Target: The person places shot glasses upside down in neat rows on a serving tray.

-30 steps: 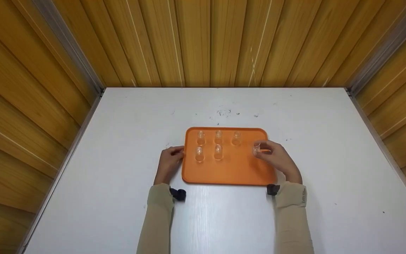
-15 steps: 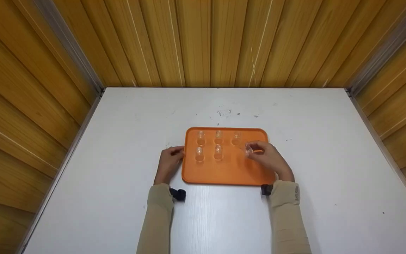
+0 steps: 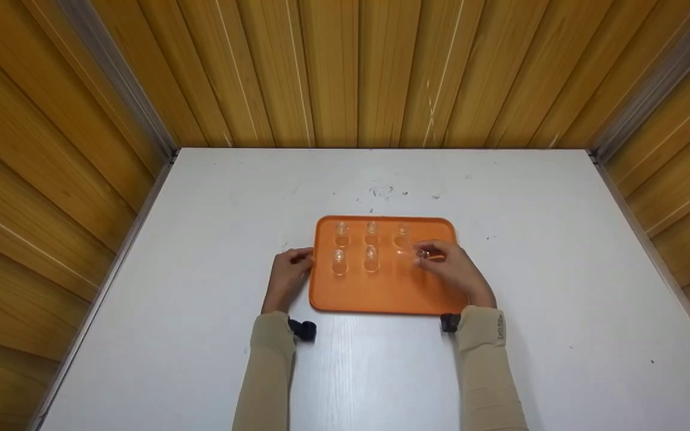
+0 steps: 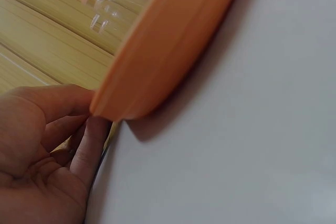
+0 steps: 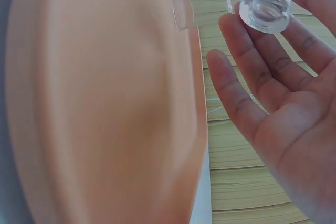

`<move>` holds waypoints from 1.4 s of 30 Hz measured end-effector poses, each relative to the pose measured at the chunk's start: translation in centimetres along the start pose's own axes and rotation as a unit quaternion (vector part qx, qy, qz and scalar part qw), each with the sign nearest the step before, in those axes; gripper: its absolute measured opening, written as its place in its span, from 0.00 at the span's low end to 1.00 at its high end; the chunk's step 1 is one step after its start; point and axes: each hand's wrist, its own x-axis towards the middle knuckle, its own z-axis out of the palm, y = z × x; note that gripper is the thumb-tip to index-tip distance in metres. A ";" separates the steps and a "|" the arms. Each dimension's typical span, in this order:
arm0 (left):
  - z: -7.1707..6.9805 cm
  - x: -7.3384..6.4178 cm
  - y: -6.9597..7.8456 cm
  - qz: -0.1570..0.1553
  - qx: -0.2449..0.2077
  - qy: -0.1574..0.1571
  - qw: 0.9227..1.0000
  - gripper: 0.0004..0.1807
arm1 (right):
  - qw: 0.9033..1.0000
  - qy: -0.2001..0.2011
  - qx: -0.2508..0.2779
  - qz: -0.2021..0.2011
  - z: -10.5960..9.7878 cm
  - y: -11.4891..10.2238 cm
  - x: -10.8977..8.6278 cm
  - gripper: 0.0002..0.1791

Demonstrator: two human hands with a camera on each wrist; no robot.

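In the head view, an orange tray (image 3: 375,296) lies on the white table. My left hand (image 3: 287,278) pinches its left rim between thumb and finger, as the left wrist view shows. Over the tray's right half, my right hand (image 3: 456,272) holds a small clear shot glass (image 5: 265,11) by thumb and fingers, tilted and off the tray. Another shot glass (image 5: 202,11) stands on the tray close to the right fingertips. On the tray, the back row has three shot glasses (image 3: 371,233); two more (image 3: 339,263) stand in front at the left.
Around the tray spreads a white table (image 3: 231,209) with a few dark marks near its back. Wood-patterned panels (image 3: 357,72) rise behind it and at both sides. A dark wrist camera (image 3: 304,330) sits at each sleeve cuff.
My right hand has moved left over the tray with the shot glass, which has gone from nearly upright to tilted. The left hand and the standing glasses have stayed put.
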 end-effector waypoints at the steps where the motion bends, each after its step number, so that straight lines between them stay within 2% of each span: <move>1: 0.0 0.0 0.0 0.000 -0.001 0.000 1.000 0.15 | 1.000 0.001 0.001 0.000 0.0 0.0 0.0 0.25; 10: -0.1 -0.2 -0.2 0.019 -0.002 0.000 1.000 0.15 | 1.000 0.011 0.021 0.006 0.1 0.0 0.2 0.28; 21: 0.0 -0.1 0.0 -0.004 0.012 0.000 1.000 0.15 | 0.999 0.021 0.014 0.035 0.7 -0.6 0.9 0.24; 27: 0.0 -0.1 -0.1 -0.006 0.020 -0.001 1.000 0.16 | 1.000 0.025 -0.001 0.015 1.3 -1.0 1.3 0.23; 32: 0.0 0.0 -0.1 -0.016 0.010 -0.003 1.000 0.15 | 0.999 0.023 0.001 0.022 1.6 -1.2 1.4 0.22; 39: 0.0 -0.1 -0.2 0.018 0.007 0.004 1.000 0.15 | 0.999 0.021 -0.006 -0.026 1.7 -0.8 1.5 0.21; 42: 0.0 -0.1 -0.2 0.020 0.012 0.006 1.000 0.15 | 0.999 0.020 -0.007 -0.030 1.7 -0.7 1.5 0.21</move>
